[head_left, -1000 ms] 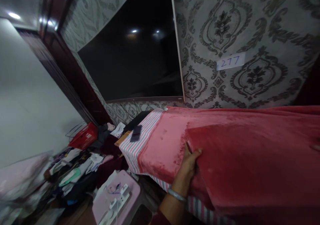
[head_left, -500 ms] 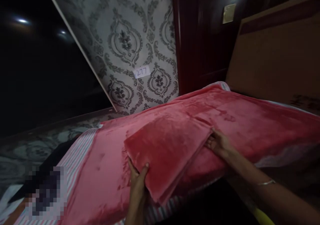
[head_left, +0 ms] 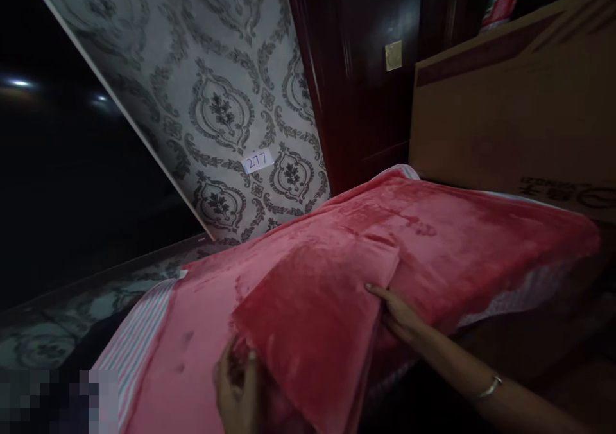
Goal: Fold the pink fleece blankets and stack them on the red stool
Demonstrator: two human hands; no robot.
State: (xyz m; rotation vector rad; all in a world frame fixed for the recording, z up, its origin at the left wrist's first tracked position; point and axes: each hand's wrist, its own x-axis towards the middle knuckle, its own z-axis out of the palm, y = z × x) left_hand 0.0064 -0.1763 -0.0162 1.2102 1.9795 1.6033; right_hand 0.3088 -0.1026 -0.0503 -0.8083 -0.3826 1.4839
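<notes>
A folded red plush cloth (head_left: 312, 312), several layers thick, lies slanted on a red plush cover (head_left: 462, 235) of much the same colour. My left hand (head_left: 235, 389) is at its near left edge, fingers curled and thumb bent round some of the fabric there. My right hand (head_left: 399, 312) grips the right edge, thumb on top and the other fingers underneath, partly hidden by the layers. A silver bangle (head_left: 491, 386) is on my right wrist.
Striped fabric (head_left: 139, 338) shows beyond the cover's left end. A large cardboard box (head_left: 510, 119) stands at the right, a bottle (head_left: 503, 0) above it. Behind are patterned wallpaper (head_left: 221, 106) with a paper label (head_left: 258, 160), a dark wooden door (head_left: 356, 100) and a black glossy panel (head_left: 72, 183).
My left hand has slid down and left along the cloth's edge. My right hand has moved nearer along the right edge, its thumb now on top. The view has also shifted.
</notes>
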